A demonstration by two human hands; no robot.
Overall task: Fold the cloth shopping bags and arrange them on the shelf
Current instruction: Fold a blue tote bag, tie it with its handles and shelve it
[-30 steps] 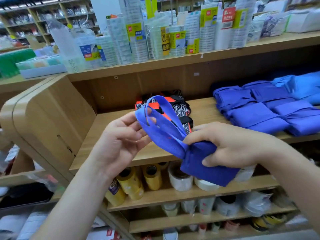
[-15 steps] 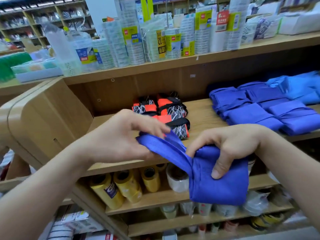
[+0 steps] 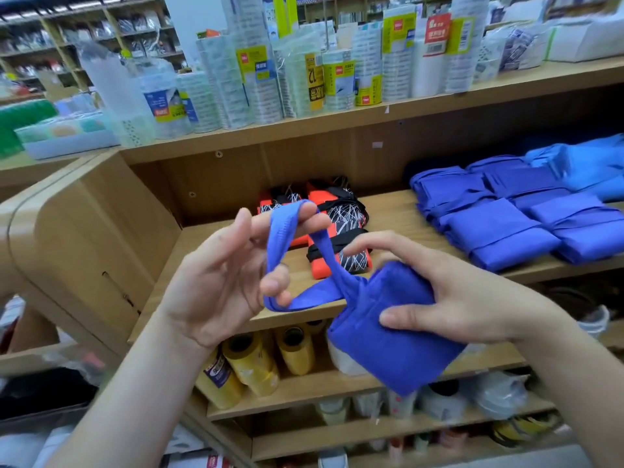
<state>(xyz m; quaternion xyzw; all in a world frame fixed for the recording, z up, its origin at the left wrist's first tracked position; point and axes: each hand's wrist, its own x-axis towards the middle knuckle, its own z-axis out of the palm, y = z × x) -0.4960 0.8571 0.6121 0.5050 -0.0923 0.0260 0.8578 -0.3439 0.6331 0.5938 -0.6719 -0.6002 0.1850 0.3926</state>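
I hold a folded blue cloth bag in front of the wooden shelf. My right hand grips the folded body, thumb on its front and fingers curled over its top. My left hand is palm-up to the left, with the bag's handle loop stretched around its fingers and thumb. On the shelf behind lie orange-and-black patterned folded bags and, to the right, a stack of folded blue bags.
The top shelf carries several wrapped tape packs and plastic packages. Below the bag shelf, yellow tape rolls and white rolls sit on lower shelves. The cabinet's rounded wooden side panel stands at the left.
My left hand turned palm-up and spread the handle loop open, after having gripped the handles flat. The right hand kept its grip on the folded body and tilted it.
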